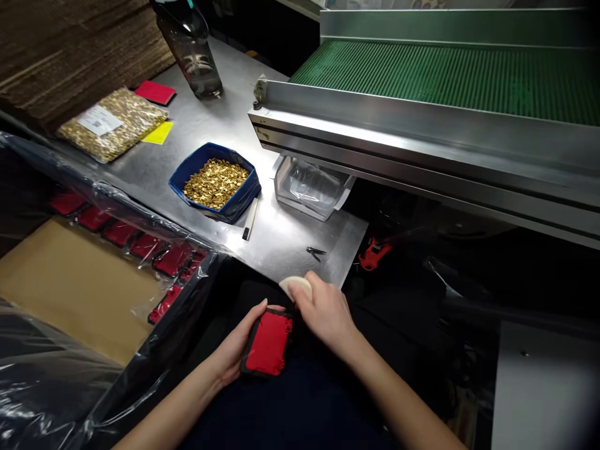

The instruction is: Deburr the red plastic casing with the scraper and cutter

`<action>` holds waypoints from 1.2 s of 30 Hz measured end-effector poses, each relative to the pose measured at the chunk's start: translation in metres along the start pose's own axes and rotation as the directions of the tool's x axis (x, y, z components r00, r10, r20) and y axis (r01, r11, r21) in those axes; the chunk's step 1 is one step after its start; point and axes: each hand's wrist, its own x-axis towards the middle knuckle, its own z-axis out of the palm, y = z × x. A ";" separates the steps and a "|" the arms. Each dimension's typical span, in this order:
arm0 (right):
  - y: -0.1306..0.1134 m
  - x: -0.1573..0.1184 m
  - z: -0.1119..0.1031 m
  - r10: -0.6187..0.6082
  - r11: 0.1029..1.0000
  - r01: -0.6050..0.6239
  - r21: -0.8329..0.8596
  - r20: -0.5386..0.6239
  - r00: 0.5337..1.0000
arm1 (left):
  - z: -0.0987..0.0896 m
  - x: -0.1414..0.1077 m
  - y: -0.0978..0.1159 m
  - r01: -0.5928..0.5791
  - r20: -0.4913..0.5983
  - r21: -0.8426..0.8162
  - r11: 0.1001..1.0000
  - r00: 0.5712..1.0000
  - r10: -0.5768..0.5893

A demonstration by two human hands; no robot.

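Observation:
My left hand (237, 344) is closed around the edge of a red and black rectangular plastic part (268, 342), its red face turned up toward me. Beside it, my right hand (327, 310) pinches a cream-coloured round pad (296, 287) between thumb and fingers, apart from the plastic part. A nail clipper (315, 252) lies on the metal table (290, 244) just beyond the right hand. Farther back stands a blue bin (213, 212) with many small gold-coloured pieces (218, 181), and a white and black stick-like tool (251, 217) rests next to it.
Left, a plastic-lined box (187, 300) holds a cardboard sheet (75, 281) and several red-black parts (145, 245). A bag of gold pieces (126, 122), a bottle (190, 53) and a clear bin (309, 187) stand on the table. A green conveyor (422, 81) spans the right, above a red-handled tool (374, 253).

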 end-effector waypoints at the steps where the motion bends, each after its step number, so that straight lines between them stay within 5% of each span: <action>1: -0.004 0.012 -0.001 0.022 1.000 -0.023 -0.021 -0.037 0.999 | -0.001 -0.003 0.000 -0.007 0.027 -0.011 1.000 1.000 0.007; 4: -0.011 0.044 -0.005 0.013 0.997 -0.022 -0.068 -0.125 0.992 | -0.008 -0.010 0.000 0.001 0.133 -0.049 0.999 0.991 0.005; 7: 0.010 0.055 -0.019 0.029 0.987 -0.062 -0.151 -0.210 0.977 | -0.018 -0.013 -0.002 0.013 0.213 -0.107 0.994 0.977 0.011; 12: 0.121 0.039 -0.056 0.120 0.903 -0.212 -0.373 -0.255 0.959 | -0.028 -0.009 -0.004 -0.017 0.222 -0.148 0.989 0.974 0.050; 15: 0.182 0.045 -0.062 0.072 0.839 -0.150 -0.523 -0.166 0.983 | -0.025 -0.002 -0.002 -0.047 0.214 -0.137 0.989 0.974 0.076; 20: 0.220 0.074 -0.054 -0.066 0.758 0.080 -0.647 0.045 0.997 | -0.020 0.001 0.001 -0.085 0.208 -0.130 0.988 0.972 0.111; 25: 0.205 0.050 -0.079 -0.202 0.695 0.249 -0.675 0.150 0.968 | -0.019 -0.010 -0.008 -0.217 0.100 -0.107 0.970 0.969 0.228; 30: 0.145 -0.017 -0.105 -0.286 0.661 0.420 -0.622 0.308 0.907 | -0.009 -0.012 -0.018 -0.381 0.057 0.088 0.920 0.924 0.377; 36: 0.055 -0.064 -0.068 -0.127 0.754 0.466 -0.463 0.593 0.795 | -0.011 0.000 -0.019 -0.398 0.007 0.236 0.887 0.913 0.407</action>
